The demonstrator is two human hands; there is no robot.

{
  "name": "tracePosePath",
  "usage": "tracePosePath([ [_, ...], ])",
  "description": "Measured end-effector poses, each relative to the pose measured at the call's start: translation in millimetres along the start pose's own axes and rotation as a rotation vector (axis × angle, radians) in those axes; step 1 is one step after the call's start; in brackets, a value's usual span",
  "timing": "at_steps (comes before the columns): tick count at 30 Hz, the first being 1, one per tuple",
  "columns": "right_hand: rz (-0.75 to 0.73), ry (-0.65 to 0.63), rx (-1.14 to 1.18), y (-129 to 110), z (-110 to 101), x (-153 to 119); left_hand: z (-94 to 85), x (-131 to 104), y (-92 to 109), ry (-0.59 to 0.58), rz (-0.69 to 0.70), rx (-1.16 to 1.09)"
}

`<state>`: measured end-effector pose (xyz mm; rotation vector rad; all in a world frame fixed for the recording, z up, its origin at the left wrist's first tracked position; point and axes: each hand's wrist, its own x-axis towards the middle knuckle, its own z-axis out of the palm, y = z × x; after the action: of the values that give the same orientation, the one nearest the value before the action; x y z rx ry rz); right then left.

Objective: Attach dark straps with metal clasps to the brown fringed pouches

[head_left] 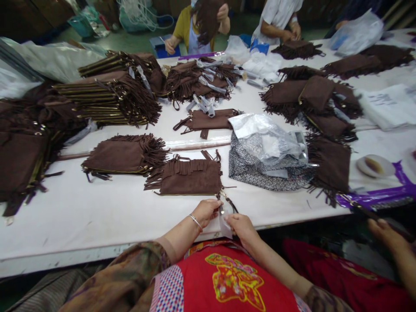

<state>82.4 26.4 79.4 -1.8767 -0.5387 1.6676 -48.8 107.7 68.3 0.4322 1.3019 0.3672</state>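
By the fringed bag (191,180), clear plastic (225,226) is pinched in left hand (207,213) and right hand (243,228) fingers; strap (232,206) apparently being wrapped, snug fold called for.

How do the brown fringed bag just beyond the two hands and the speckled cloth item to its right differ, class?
Colour: the brown bag is plain, while the speckled item mixes dark and pale flecks.
Edges: the brown bag has fringe; the speckled item shows none.
Covering: clear plastic lies over the speckled item, while the brown bag's face is uncovered.
Shared: both lie on the white table.
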Motion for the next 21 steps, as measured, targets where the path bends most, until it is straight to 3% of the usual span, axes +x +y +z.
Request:
tracePosePath([
  [6, 0.047, 0.023, -0.075, -6, 10, 19, -5.4, -5, -1, -0.006, -0.023, 0.074],
  [13, -0.093, 0.100, -0.375, -16, 11, 37, -8.3, -15, -10, 0.006, -0.075, 0.102],
  [16, -0.211, 0.125, -0.532, -18, 8, 43, -4.5, -10, -17, 0.058, -0.066, 0.119],
  [21, -0.258, 0.114, -0.499, -24, 8, 58, -4.1, 1, -27, 0.188, 0.025, 0.192],
])
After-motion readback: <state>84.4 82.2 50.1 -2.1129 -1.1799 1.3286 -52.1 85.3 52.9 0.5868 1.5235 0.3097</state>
